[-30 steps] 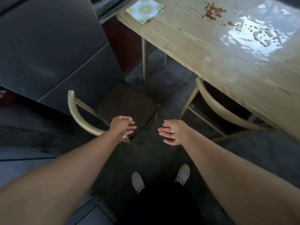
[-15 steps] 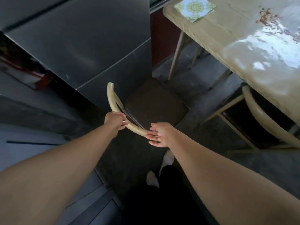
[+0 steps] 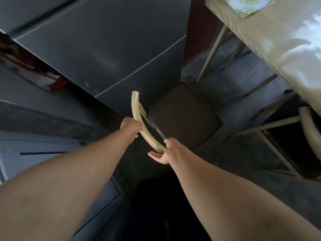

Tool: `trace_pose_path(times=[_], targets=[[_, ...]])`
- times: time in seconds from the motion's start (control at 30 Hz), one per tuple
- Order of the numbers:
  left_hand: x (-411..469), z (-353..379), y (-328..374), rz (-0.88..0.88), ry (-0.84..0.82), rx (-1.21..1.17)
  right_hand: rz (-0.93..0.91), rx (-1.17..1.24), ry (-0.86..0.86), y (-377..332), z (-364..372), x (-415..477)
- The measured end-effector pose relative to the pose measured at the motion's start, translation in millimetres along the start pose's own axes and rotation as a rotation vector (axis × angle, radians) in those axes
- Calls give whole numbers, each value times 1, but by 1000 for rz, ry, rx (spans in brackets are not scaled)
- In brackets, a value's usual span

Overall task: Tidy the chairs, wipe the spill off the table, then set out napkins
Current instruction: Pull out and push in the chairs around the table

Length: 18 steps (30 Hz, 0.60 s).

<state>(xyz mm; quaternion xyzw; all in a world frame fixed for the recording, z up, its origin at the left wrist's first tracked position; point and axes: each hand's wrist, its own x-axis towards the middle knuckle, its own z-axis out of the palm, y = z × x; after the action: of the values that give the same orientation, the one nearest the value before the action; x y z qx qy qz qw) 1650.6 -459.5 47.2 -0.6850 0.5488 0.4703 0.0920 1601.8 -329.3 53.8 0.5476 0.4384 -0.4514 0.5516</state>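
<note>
Head camera, from my left: my left hand (image 3: pixel 131 125) is closed around the curved, pale wooden back rail (image 3: pixel 141 124) of the loose chair with the dark brown padded seat (image 3: pixel 182 117), gripping it near the middle of the curve. A second ago only this hand was on the rail, and my right hand hung open in the air beside it. Now my right hand (image 3: pixel 165 151) has come onto the lower end of the same rail; its thumb hooks over the wood while the fingers (image 3: pixel 153 155) are still spread below it, so I judge the grip only half made. The chair stands clear of the light wooden table (image 3: pixel 260 30), close against the grey metal cabinet (image 3: pixel 107 49). With both hands on it, I think the chair is ready to be pushed in under the table. Further right, a second chair of the same make (image 3: pixel 307 126) is already tucked beneath the table edge. A green patterned napkin (image 3: pixel 250 4) lies at the table's corner. The spill is out of view now.
</note>
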Motion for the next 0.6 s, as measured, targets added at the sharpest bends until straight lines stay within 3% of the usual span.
trace_pose_path(times=[0.23,0.37,0.47,0.6], targets=[[29,1,12,-13,-116,50,-44,367,-2,-1,27,13],[40,-2,16,-3,-176,111,-175,283,-65,13,40,21],[50,0,16,-5,-221,137,-75,501,78,7,43,30],[58,4,16,-41,-252,129,-32,675,28,18,46,40]])
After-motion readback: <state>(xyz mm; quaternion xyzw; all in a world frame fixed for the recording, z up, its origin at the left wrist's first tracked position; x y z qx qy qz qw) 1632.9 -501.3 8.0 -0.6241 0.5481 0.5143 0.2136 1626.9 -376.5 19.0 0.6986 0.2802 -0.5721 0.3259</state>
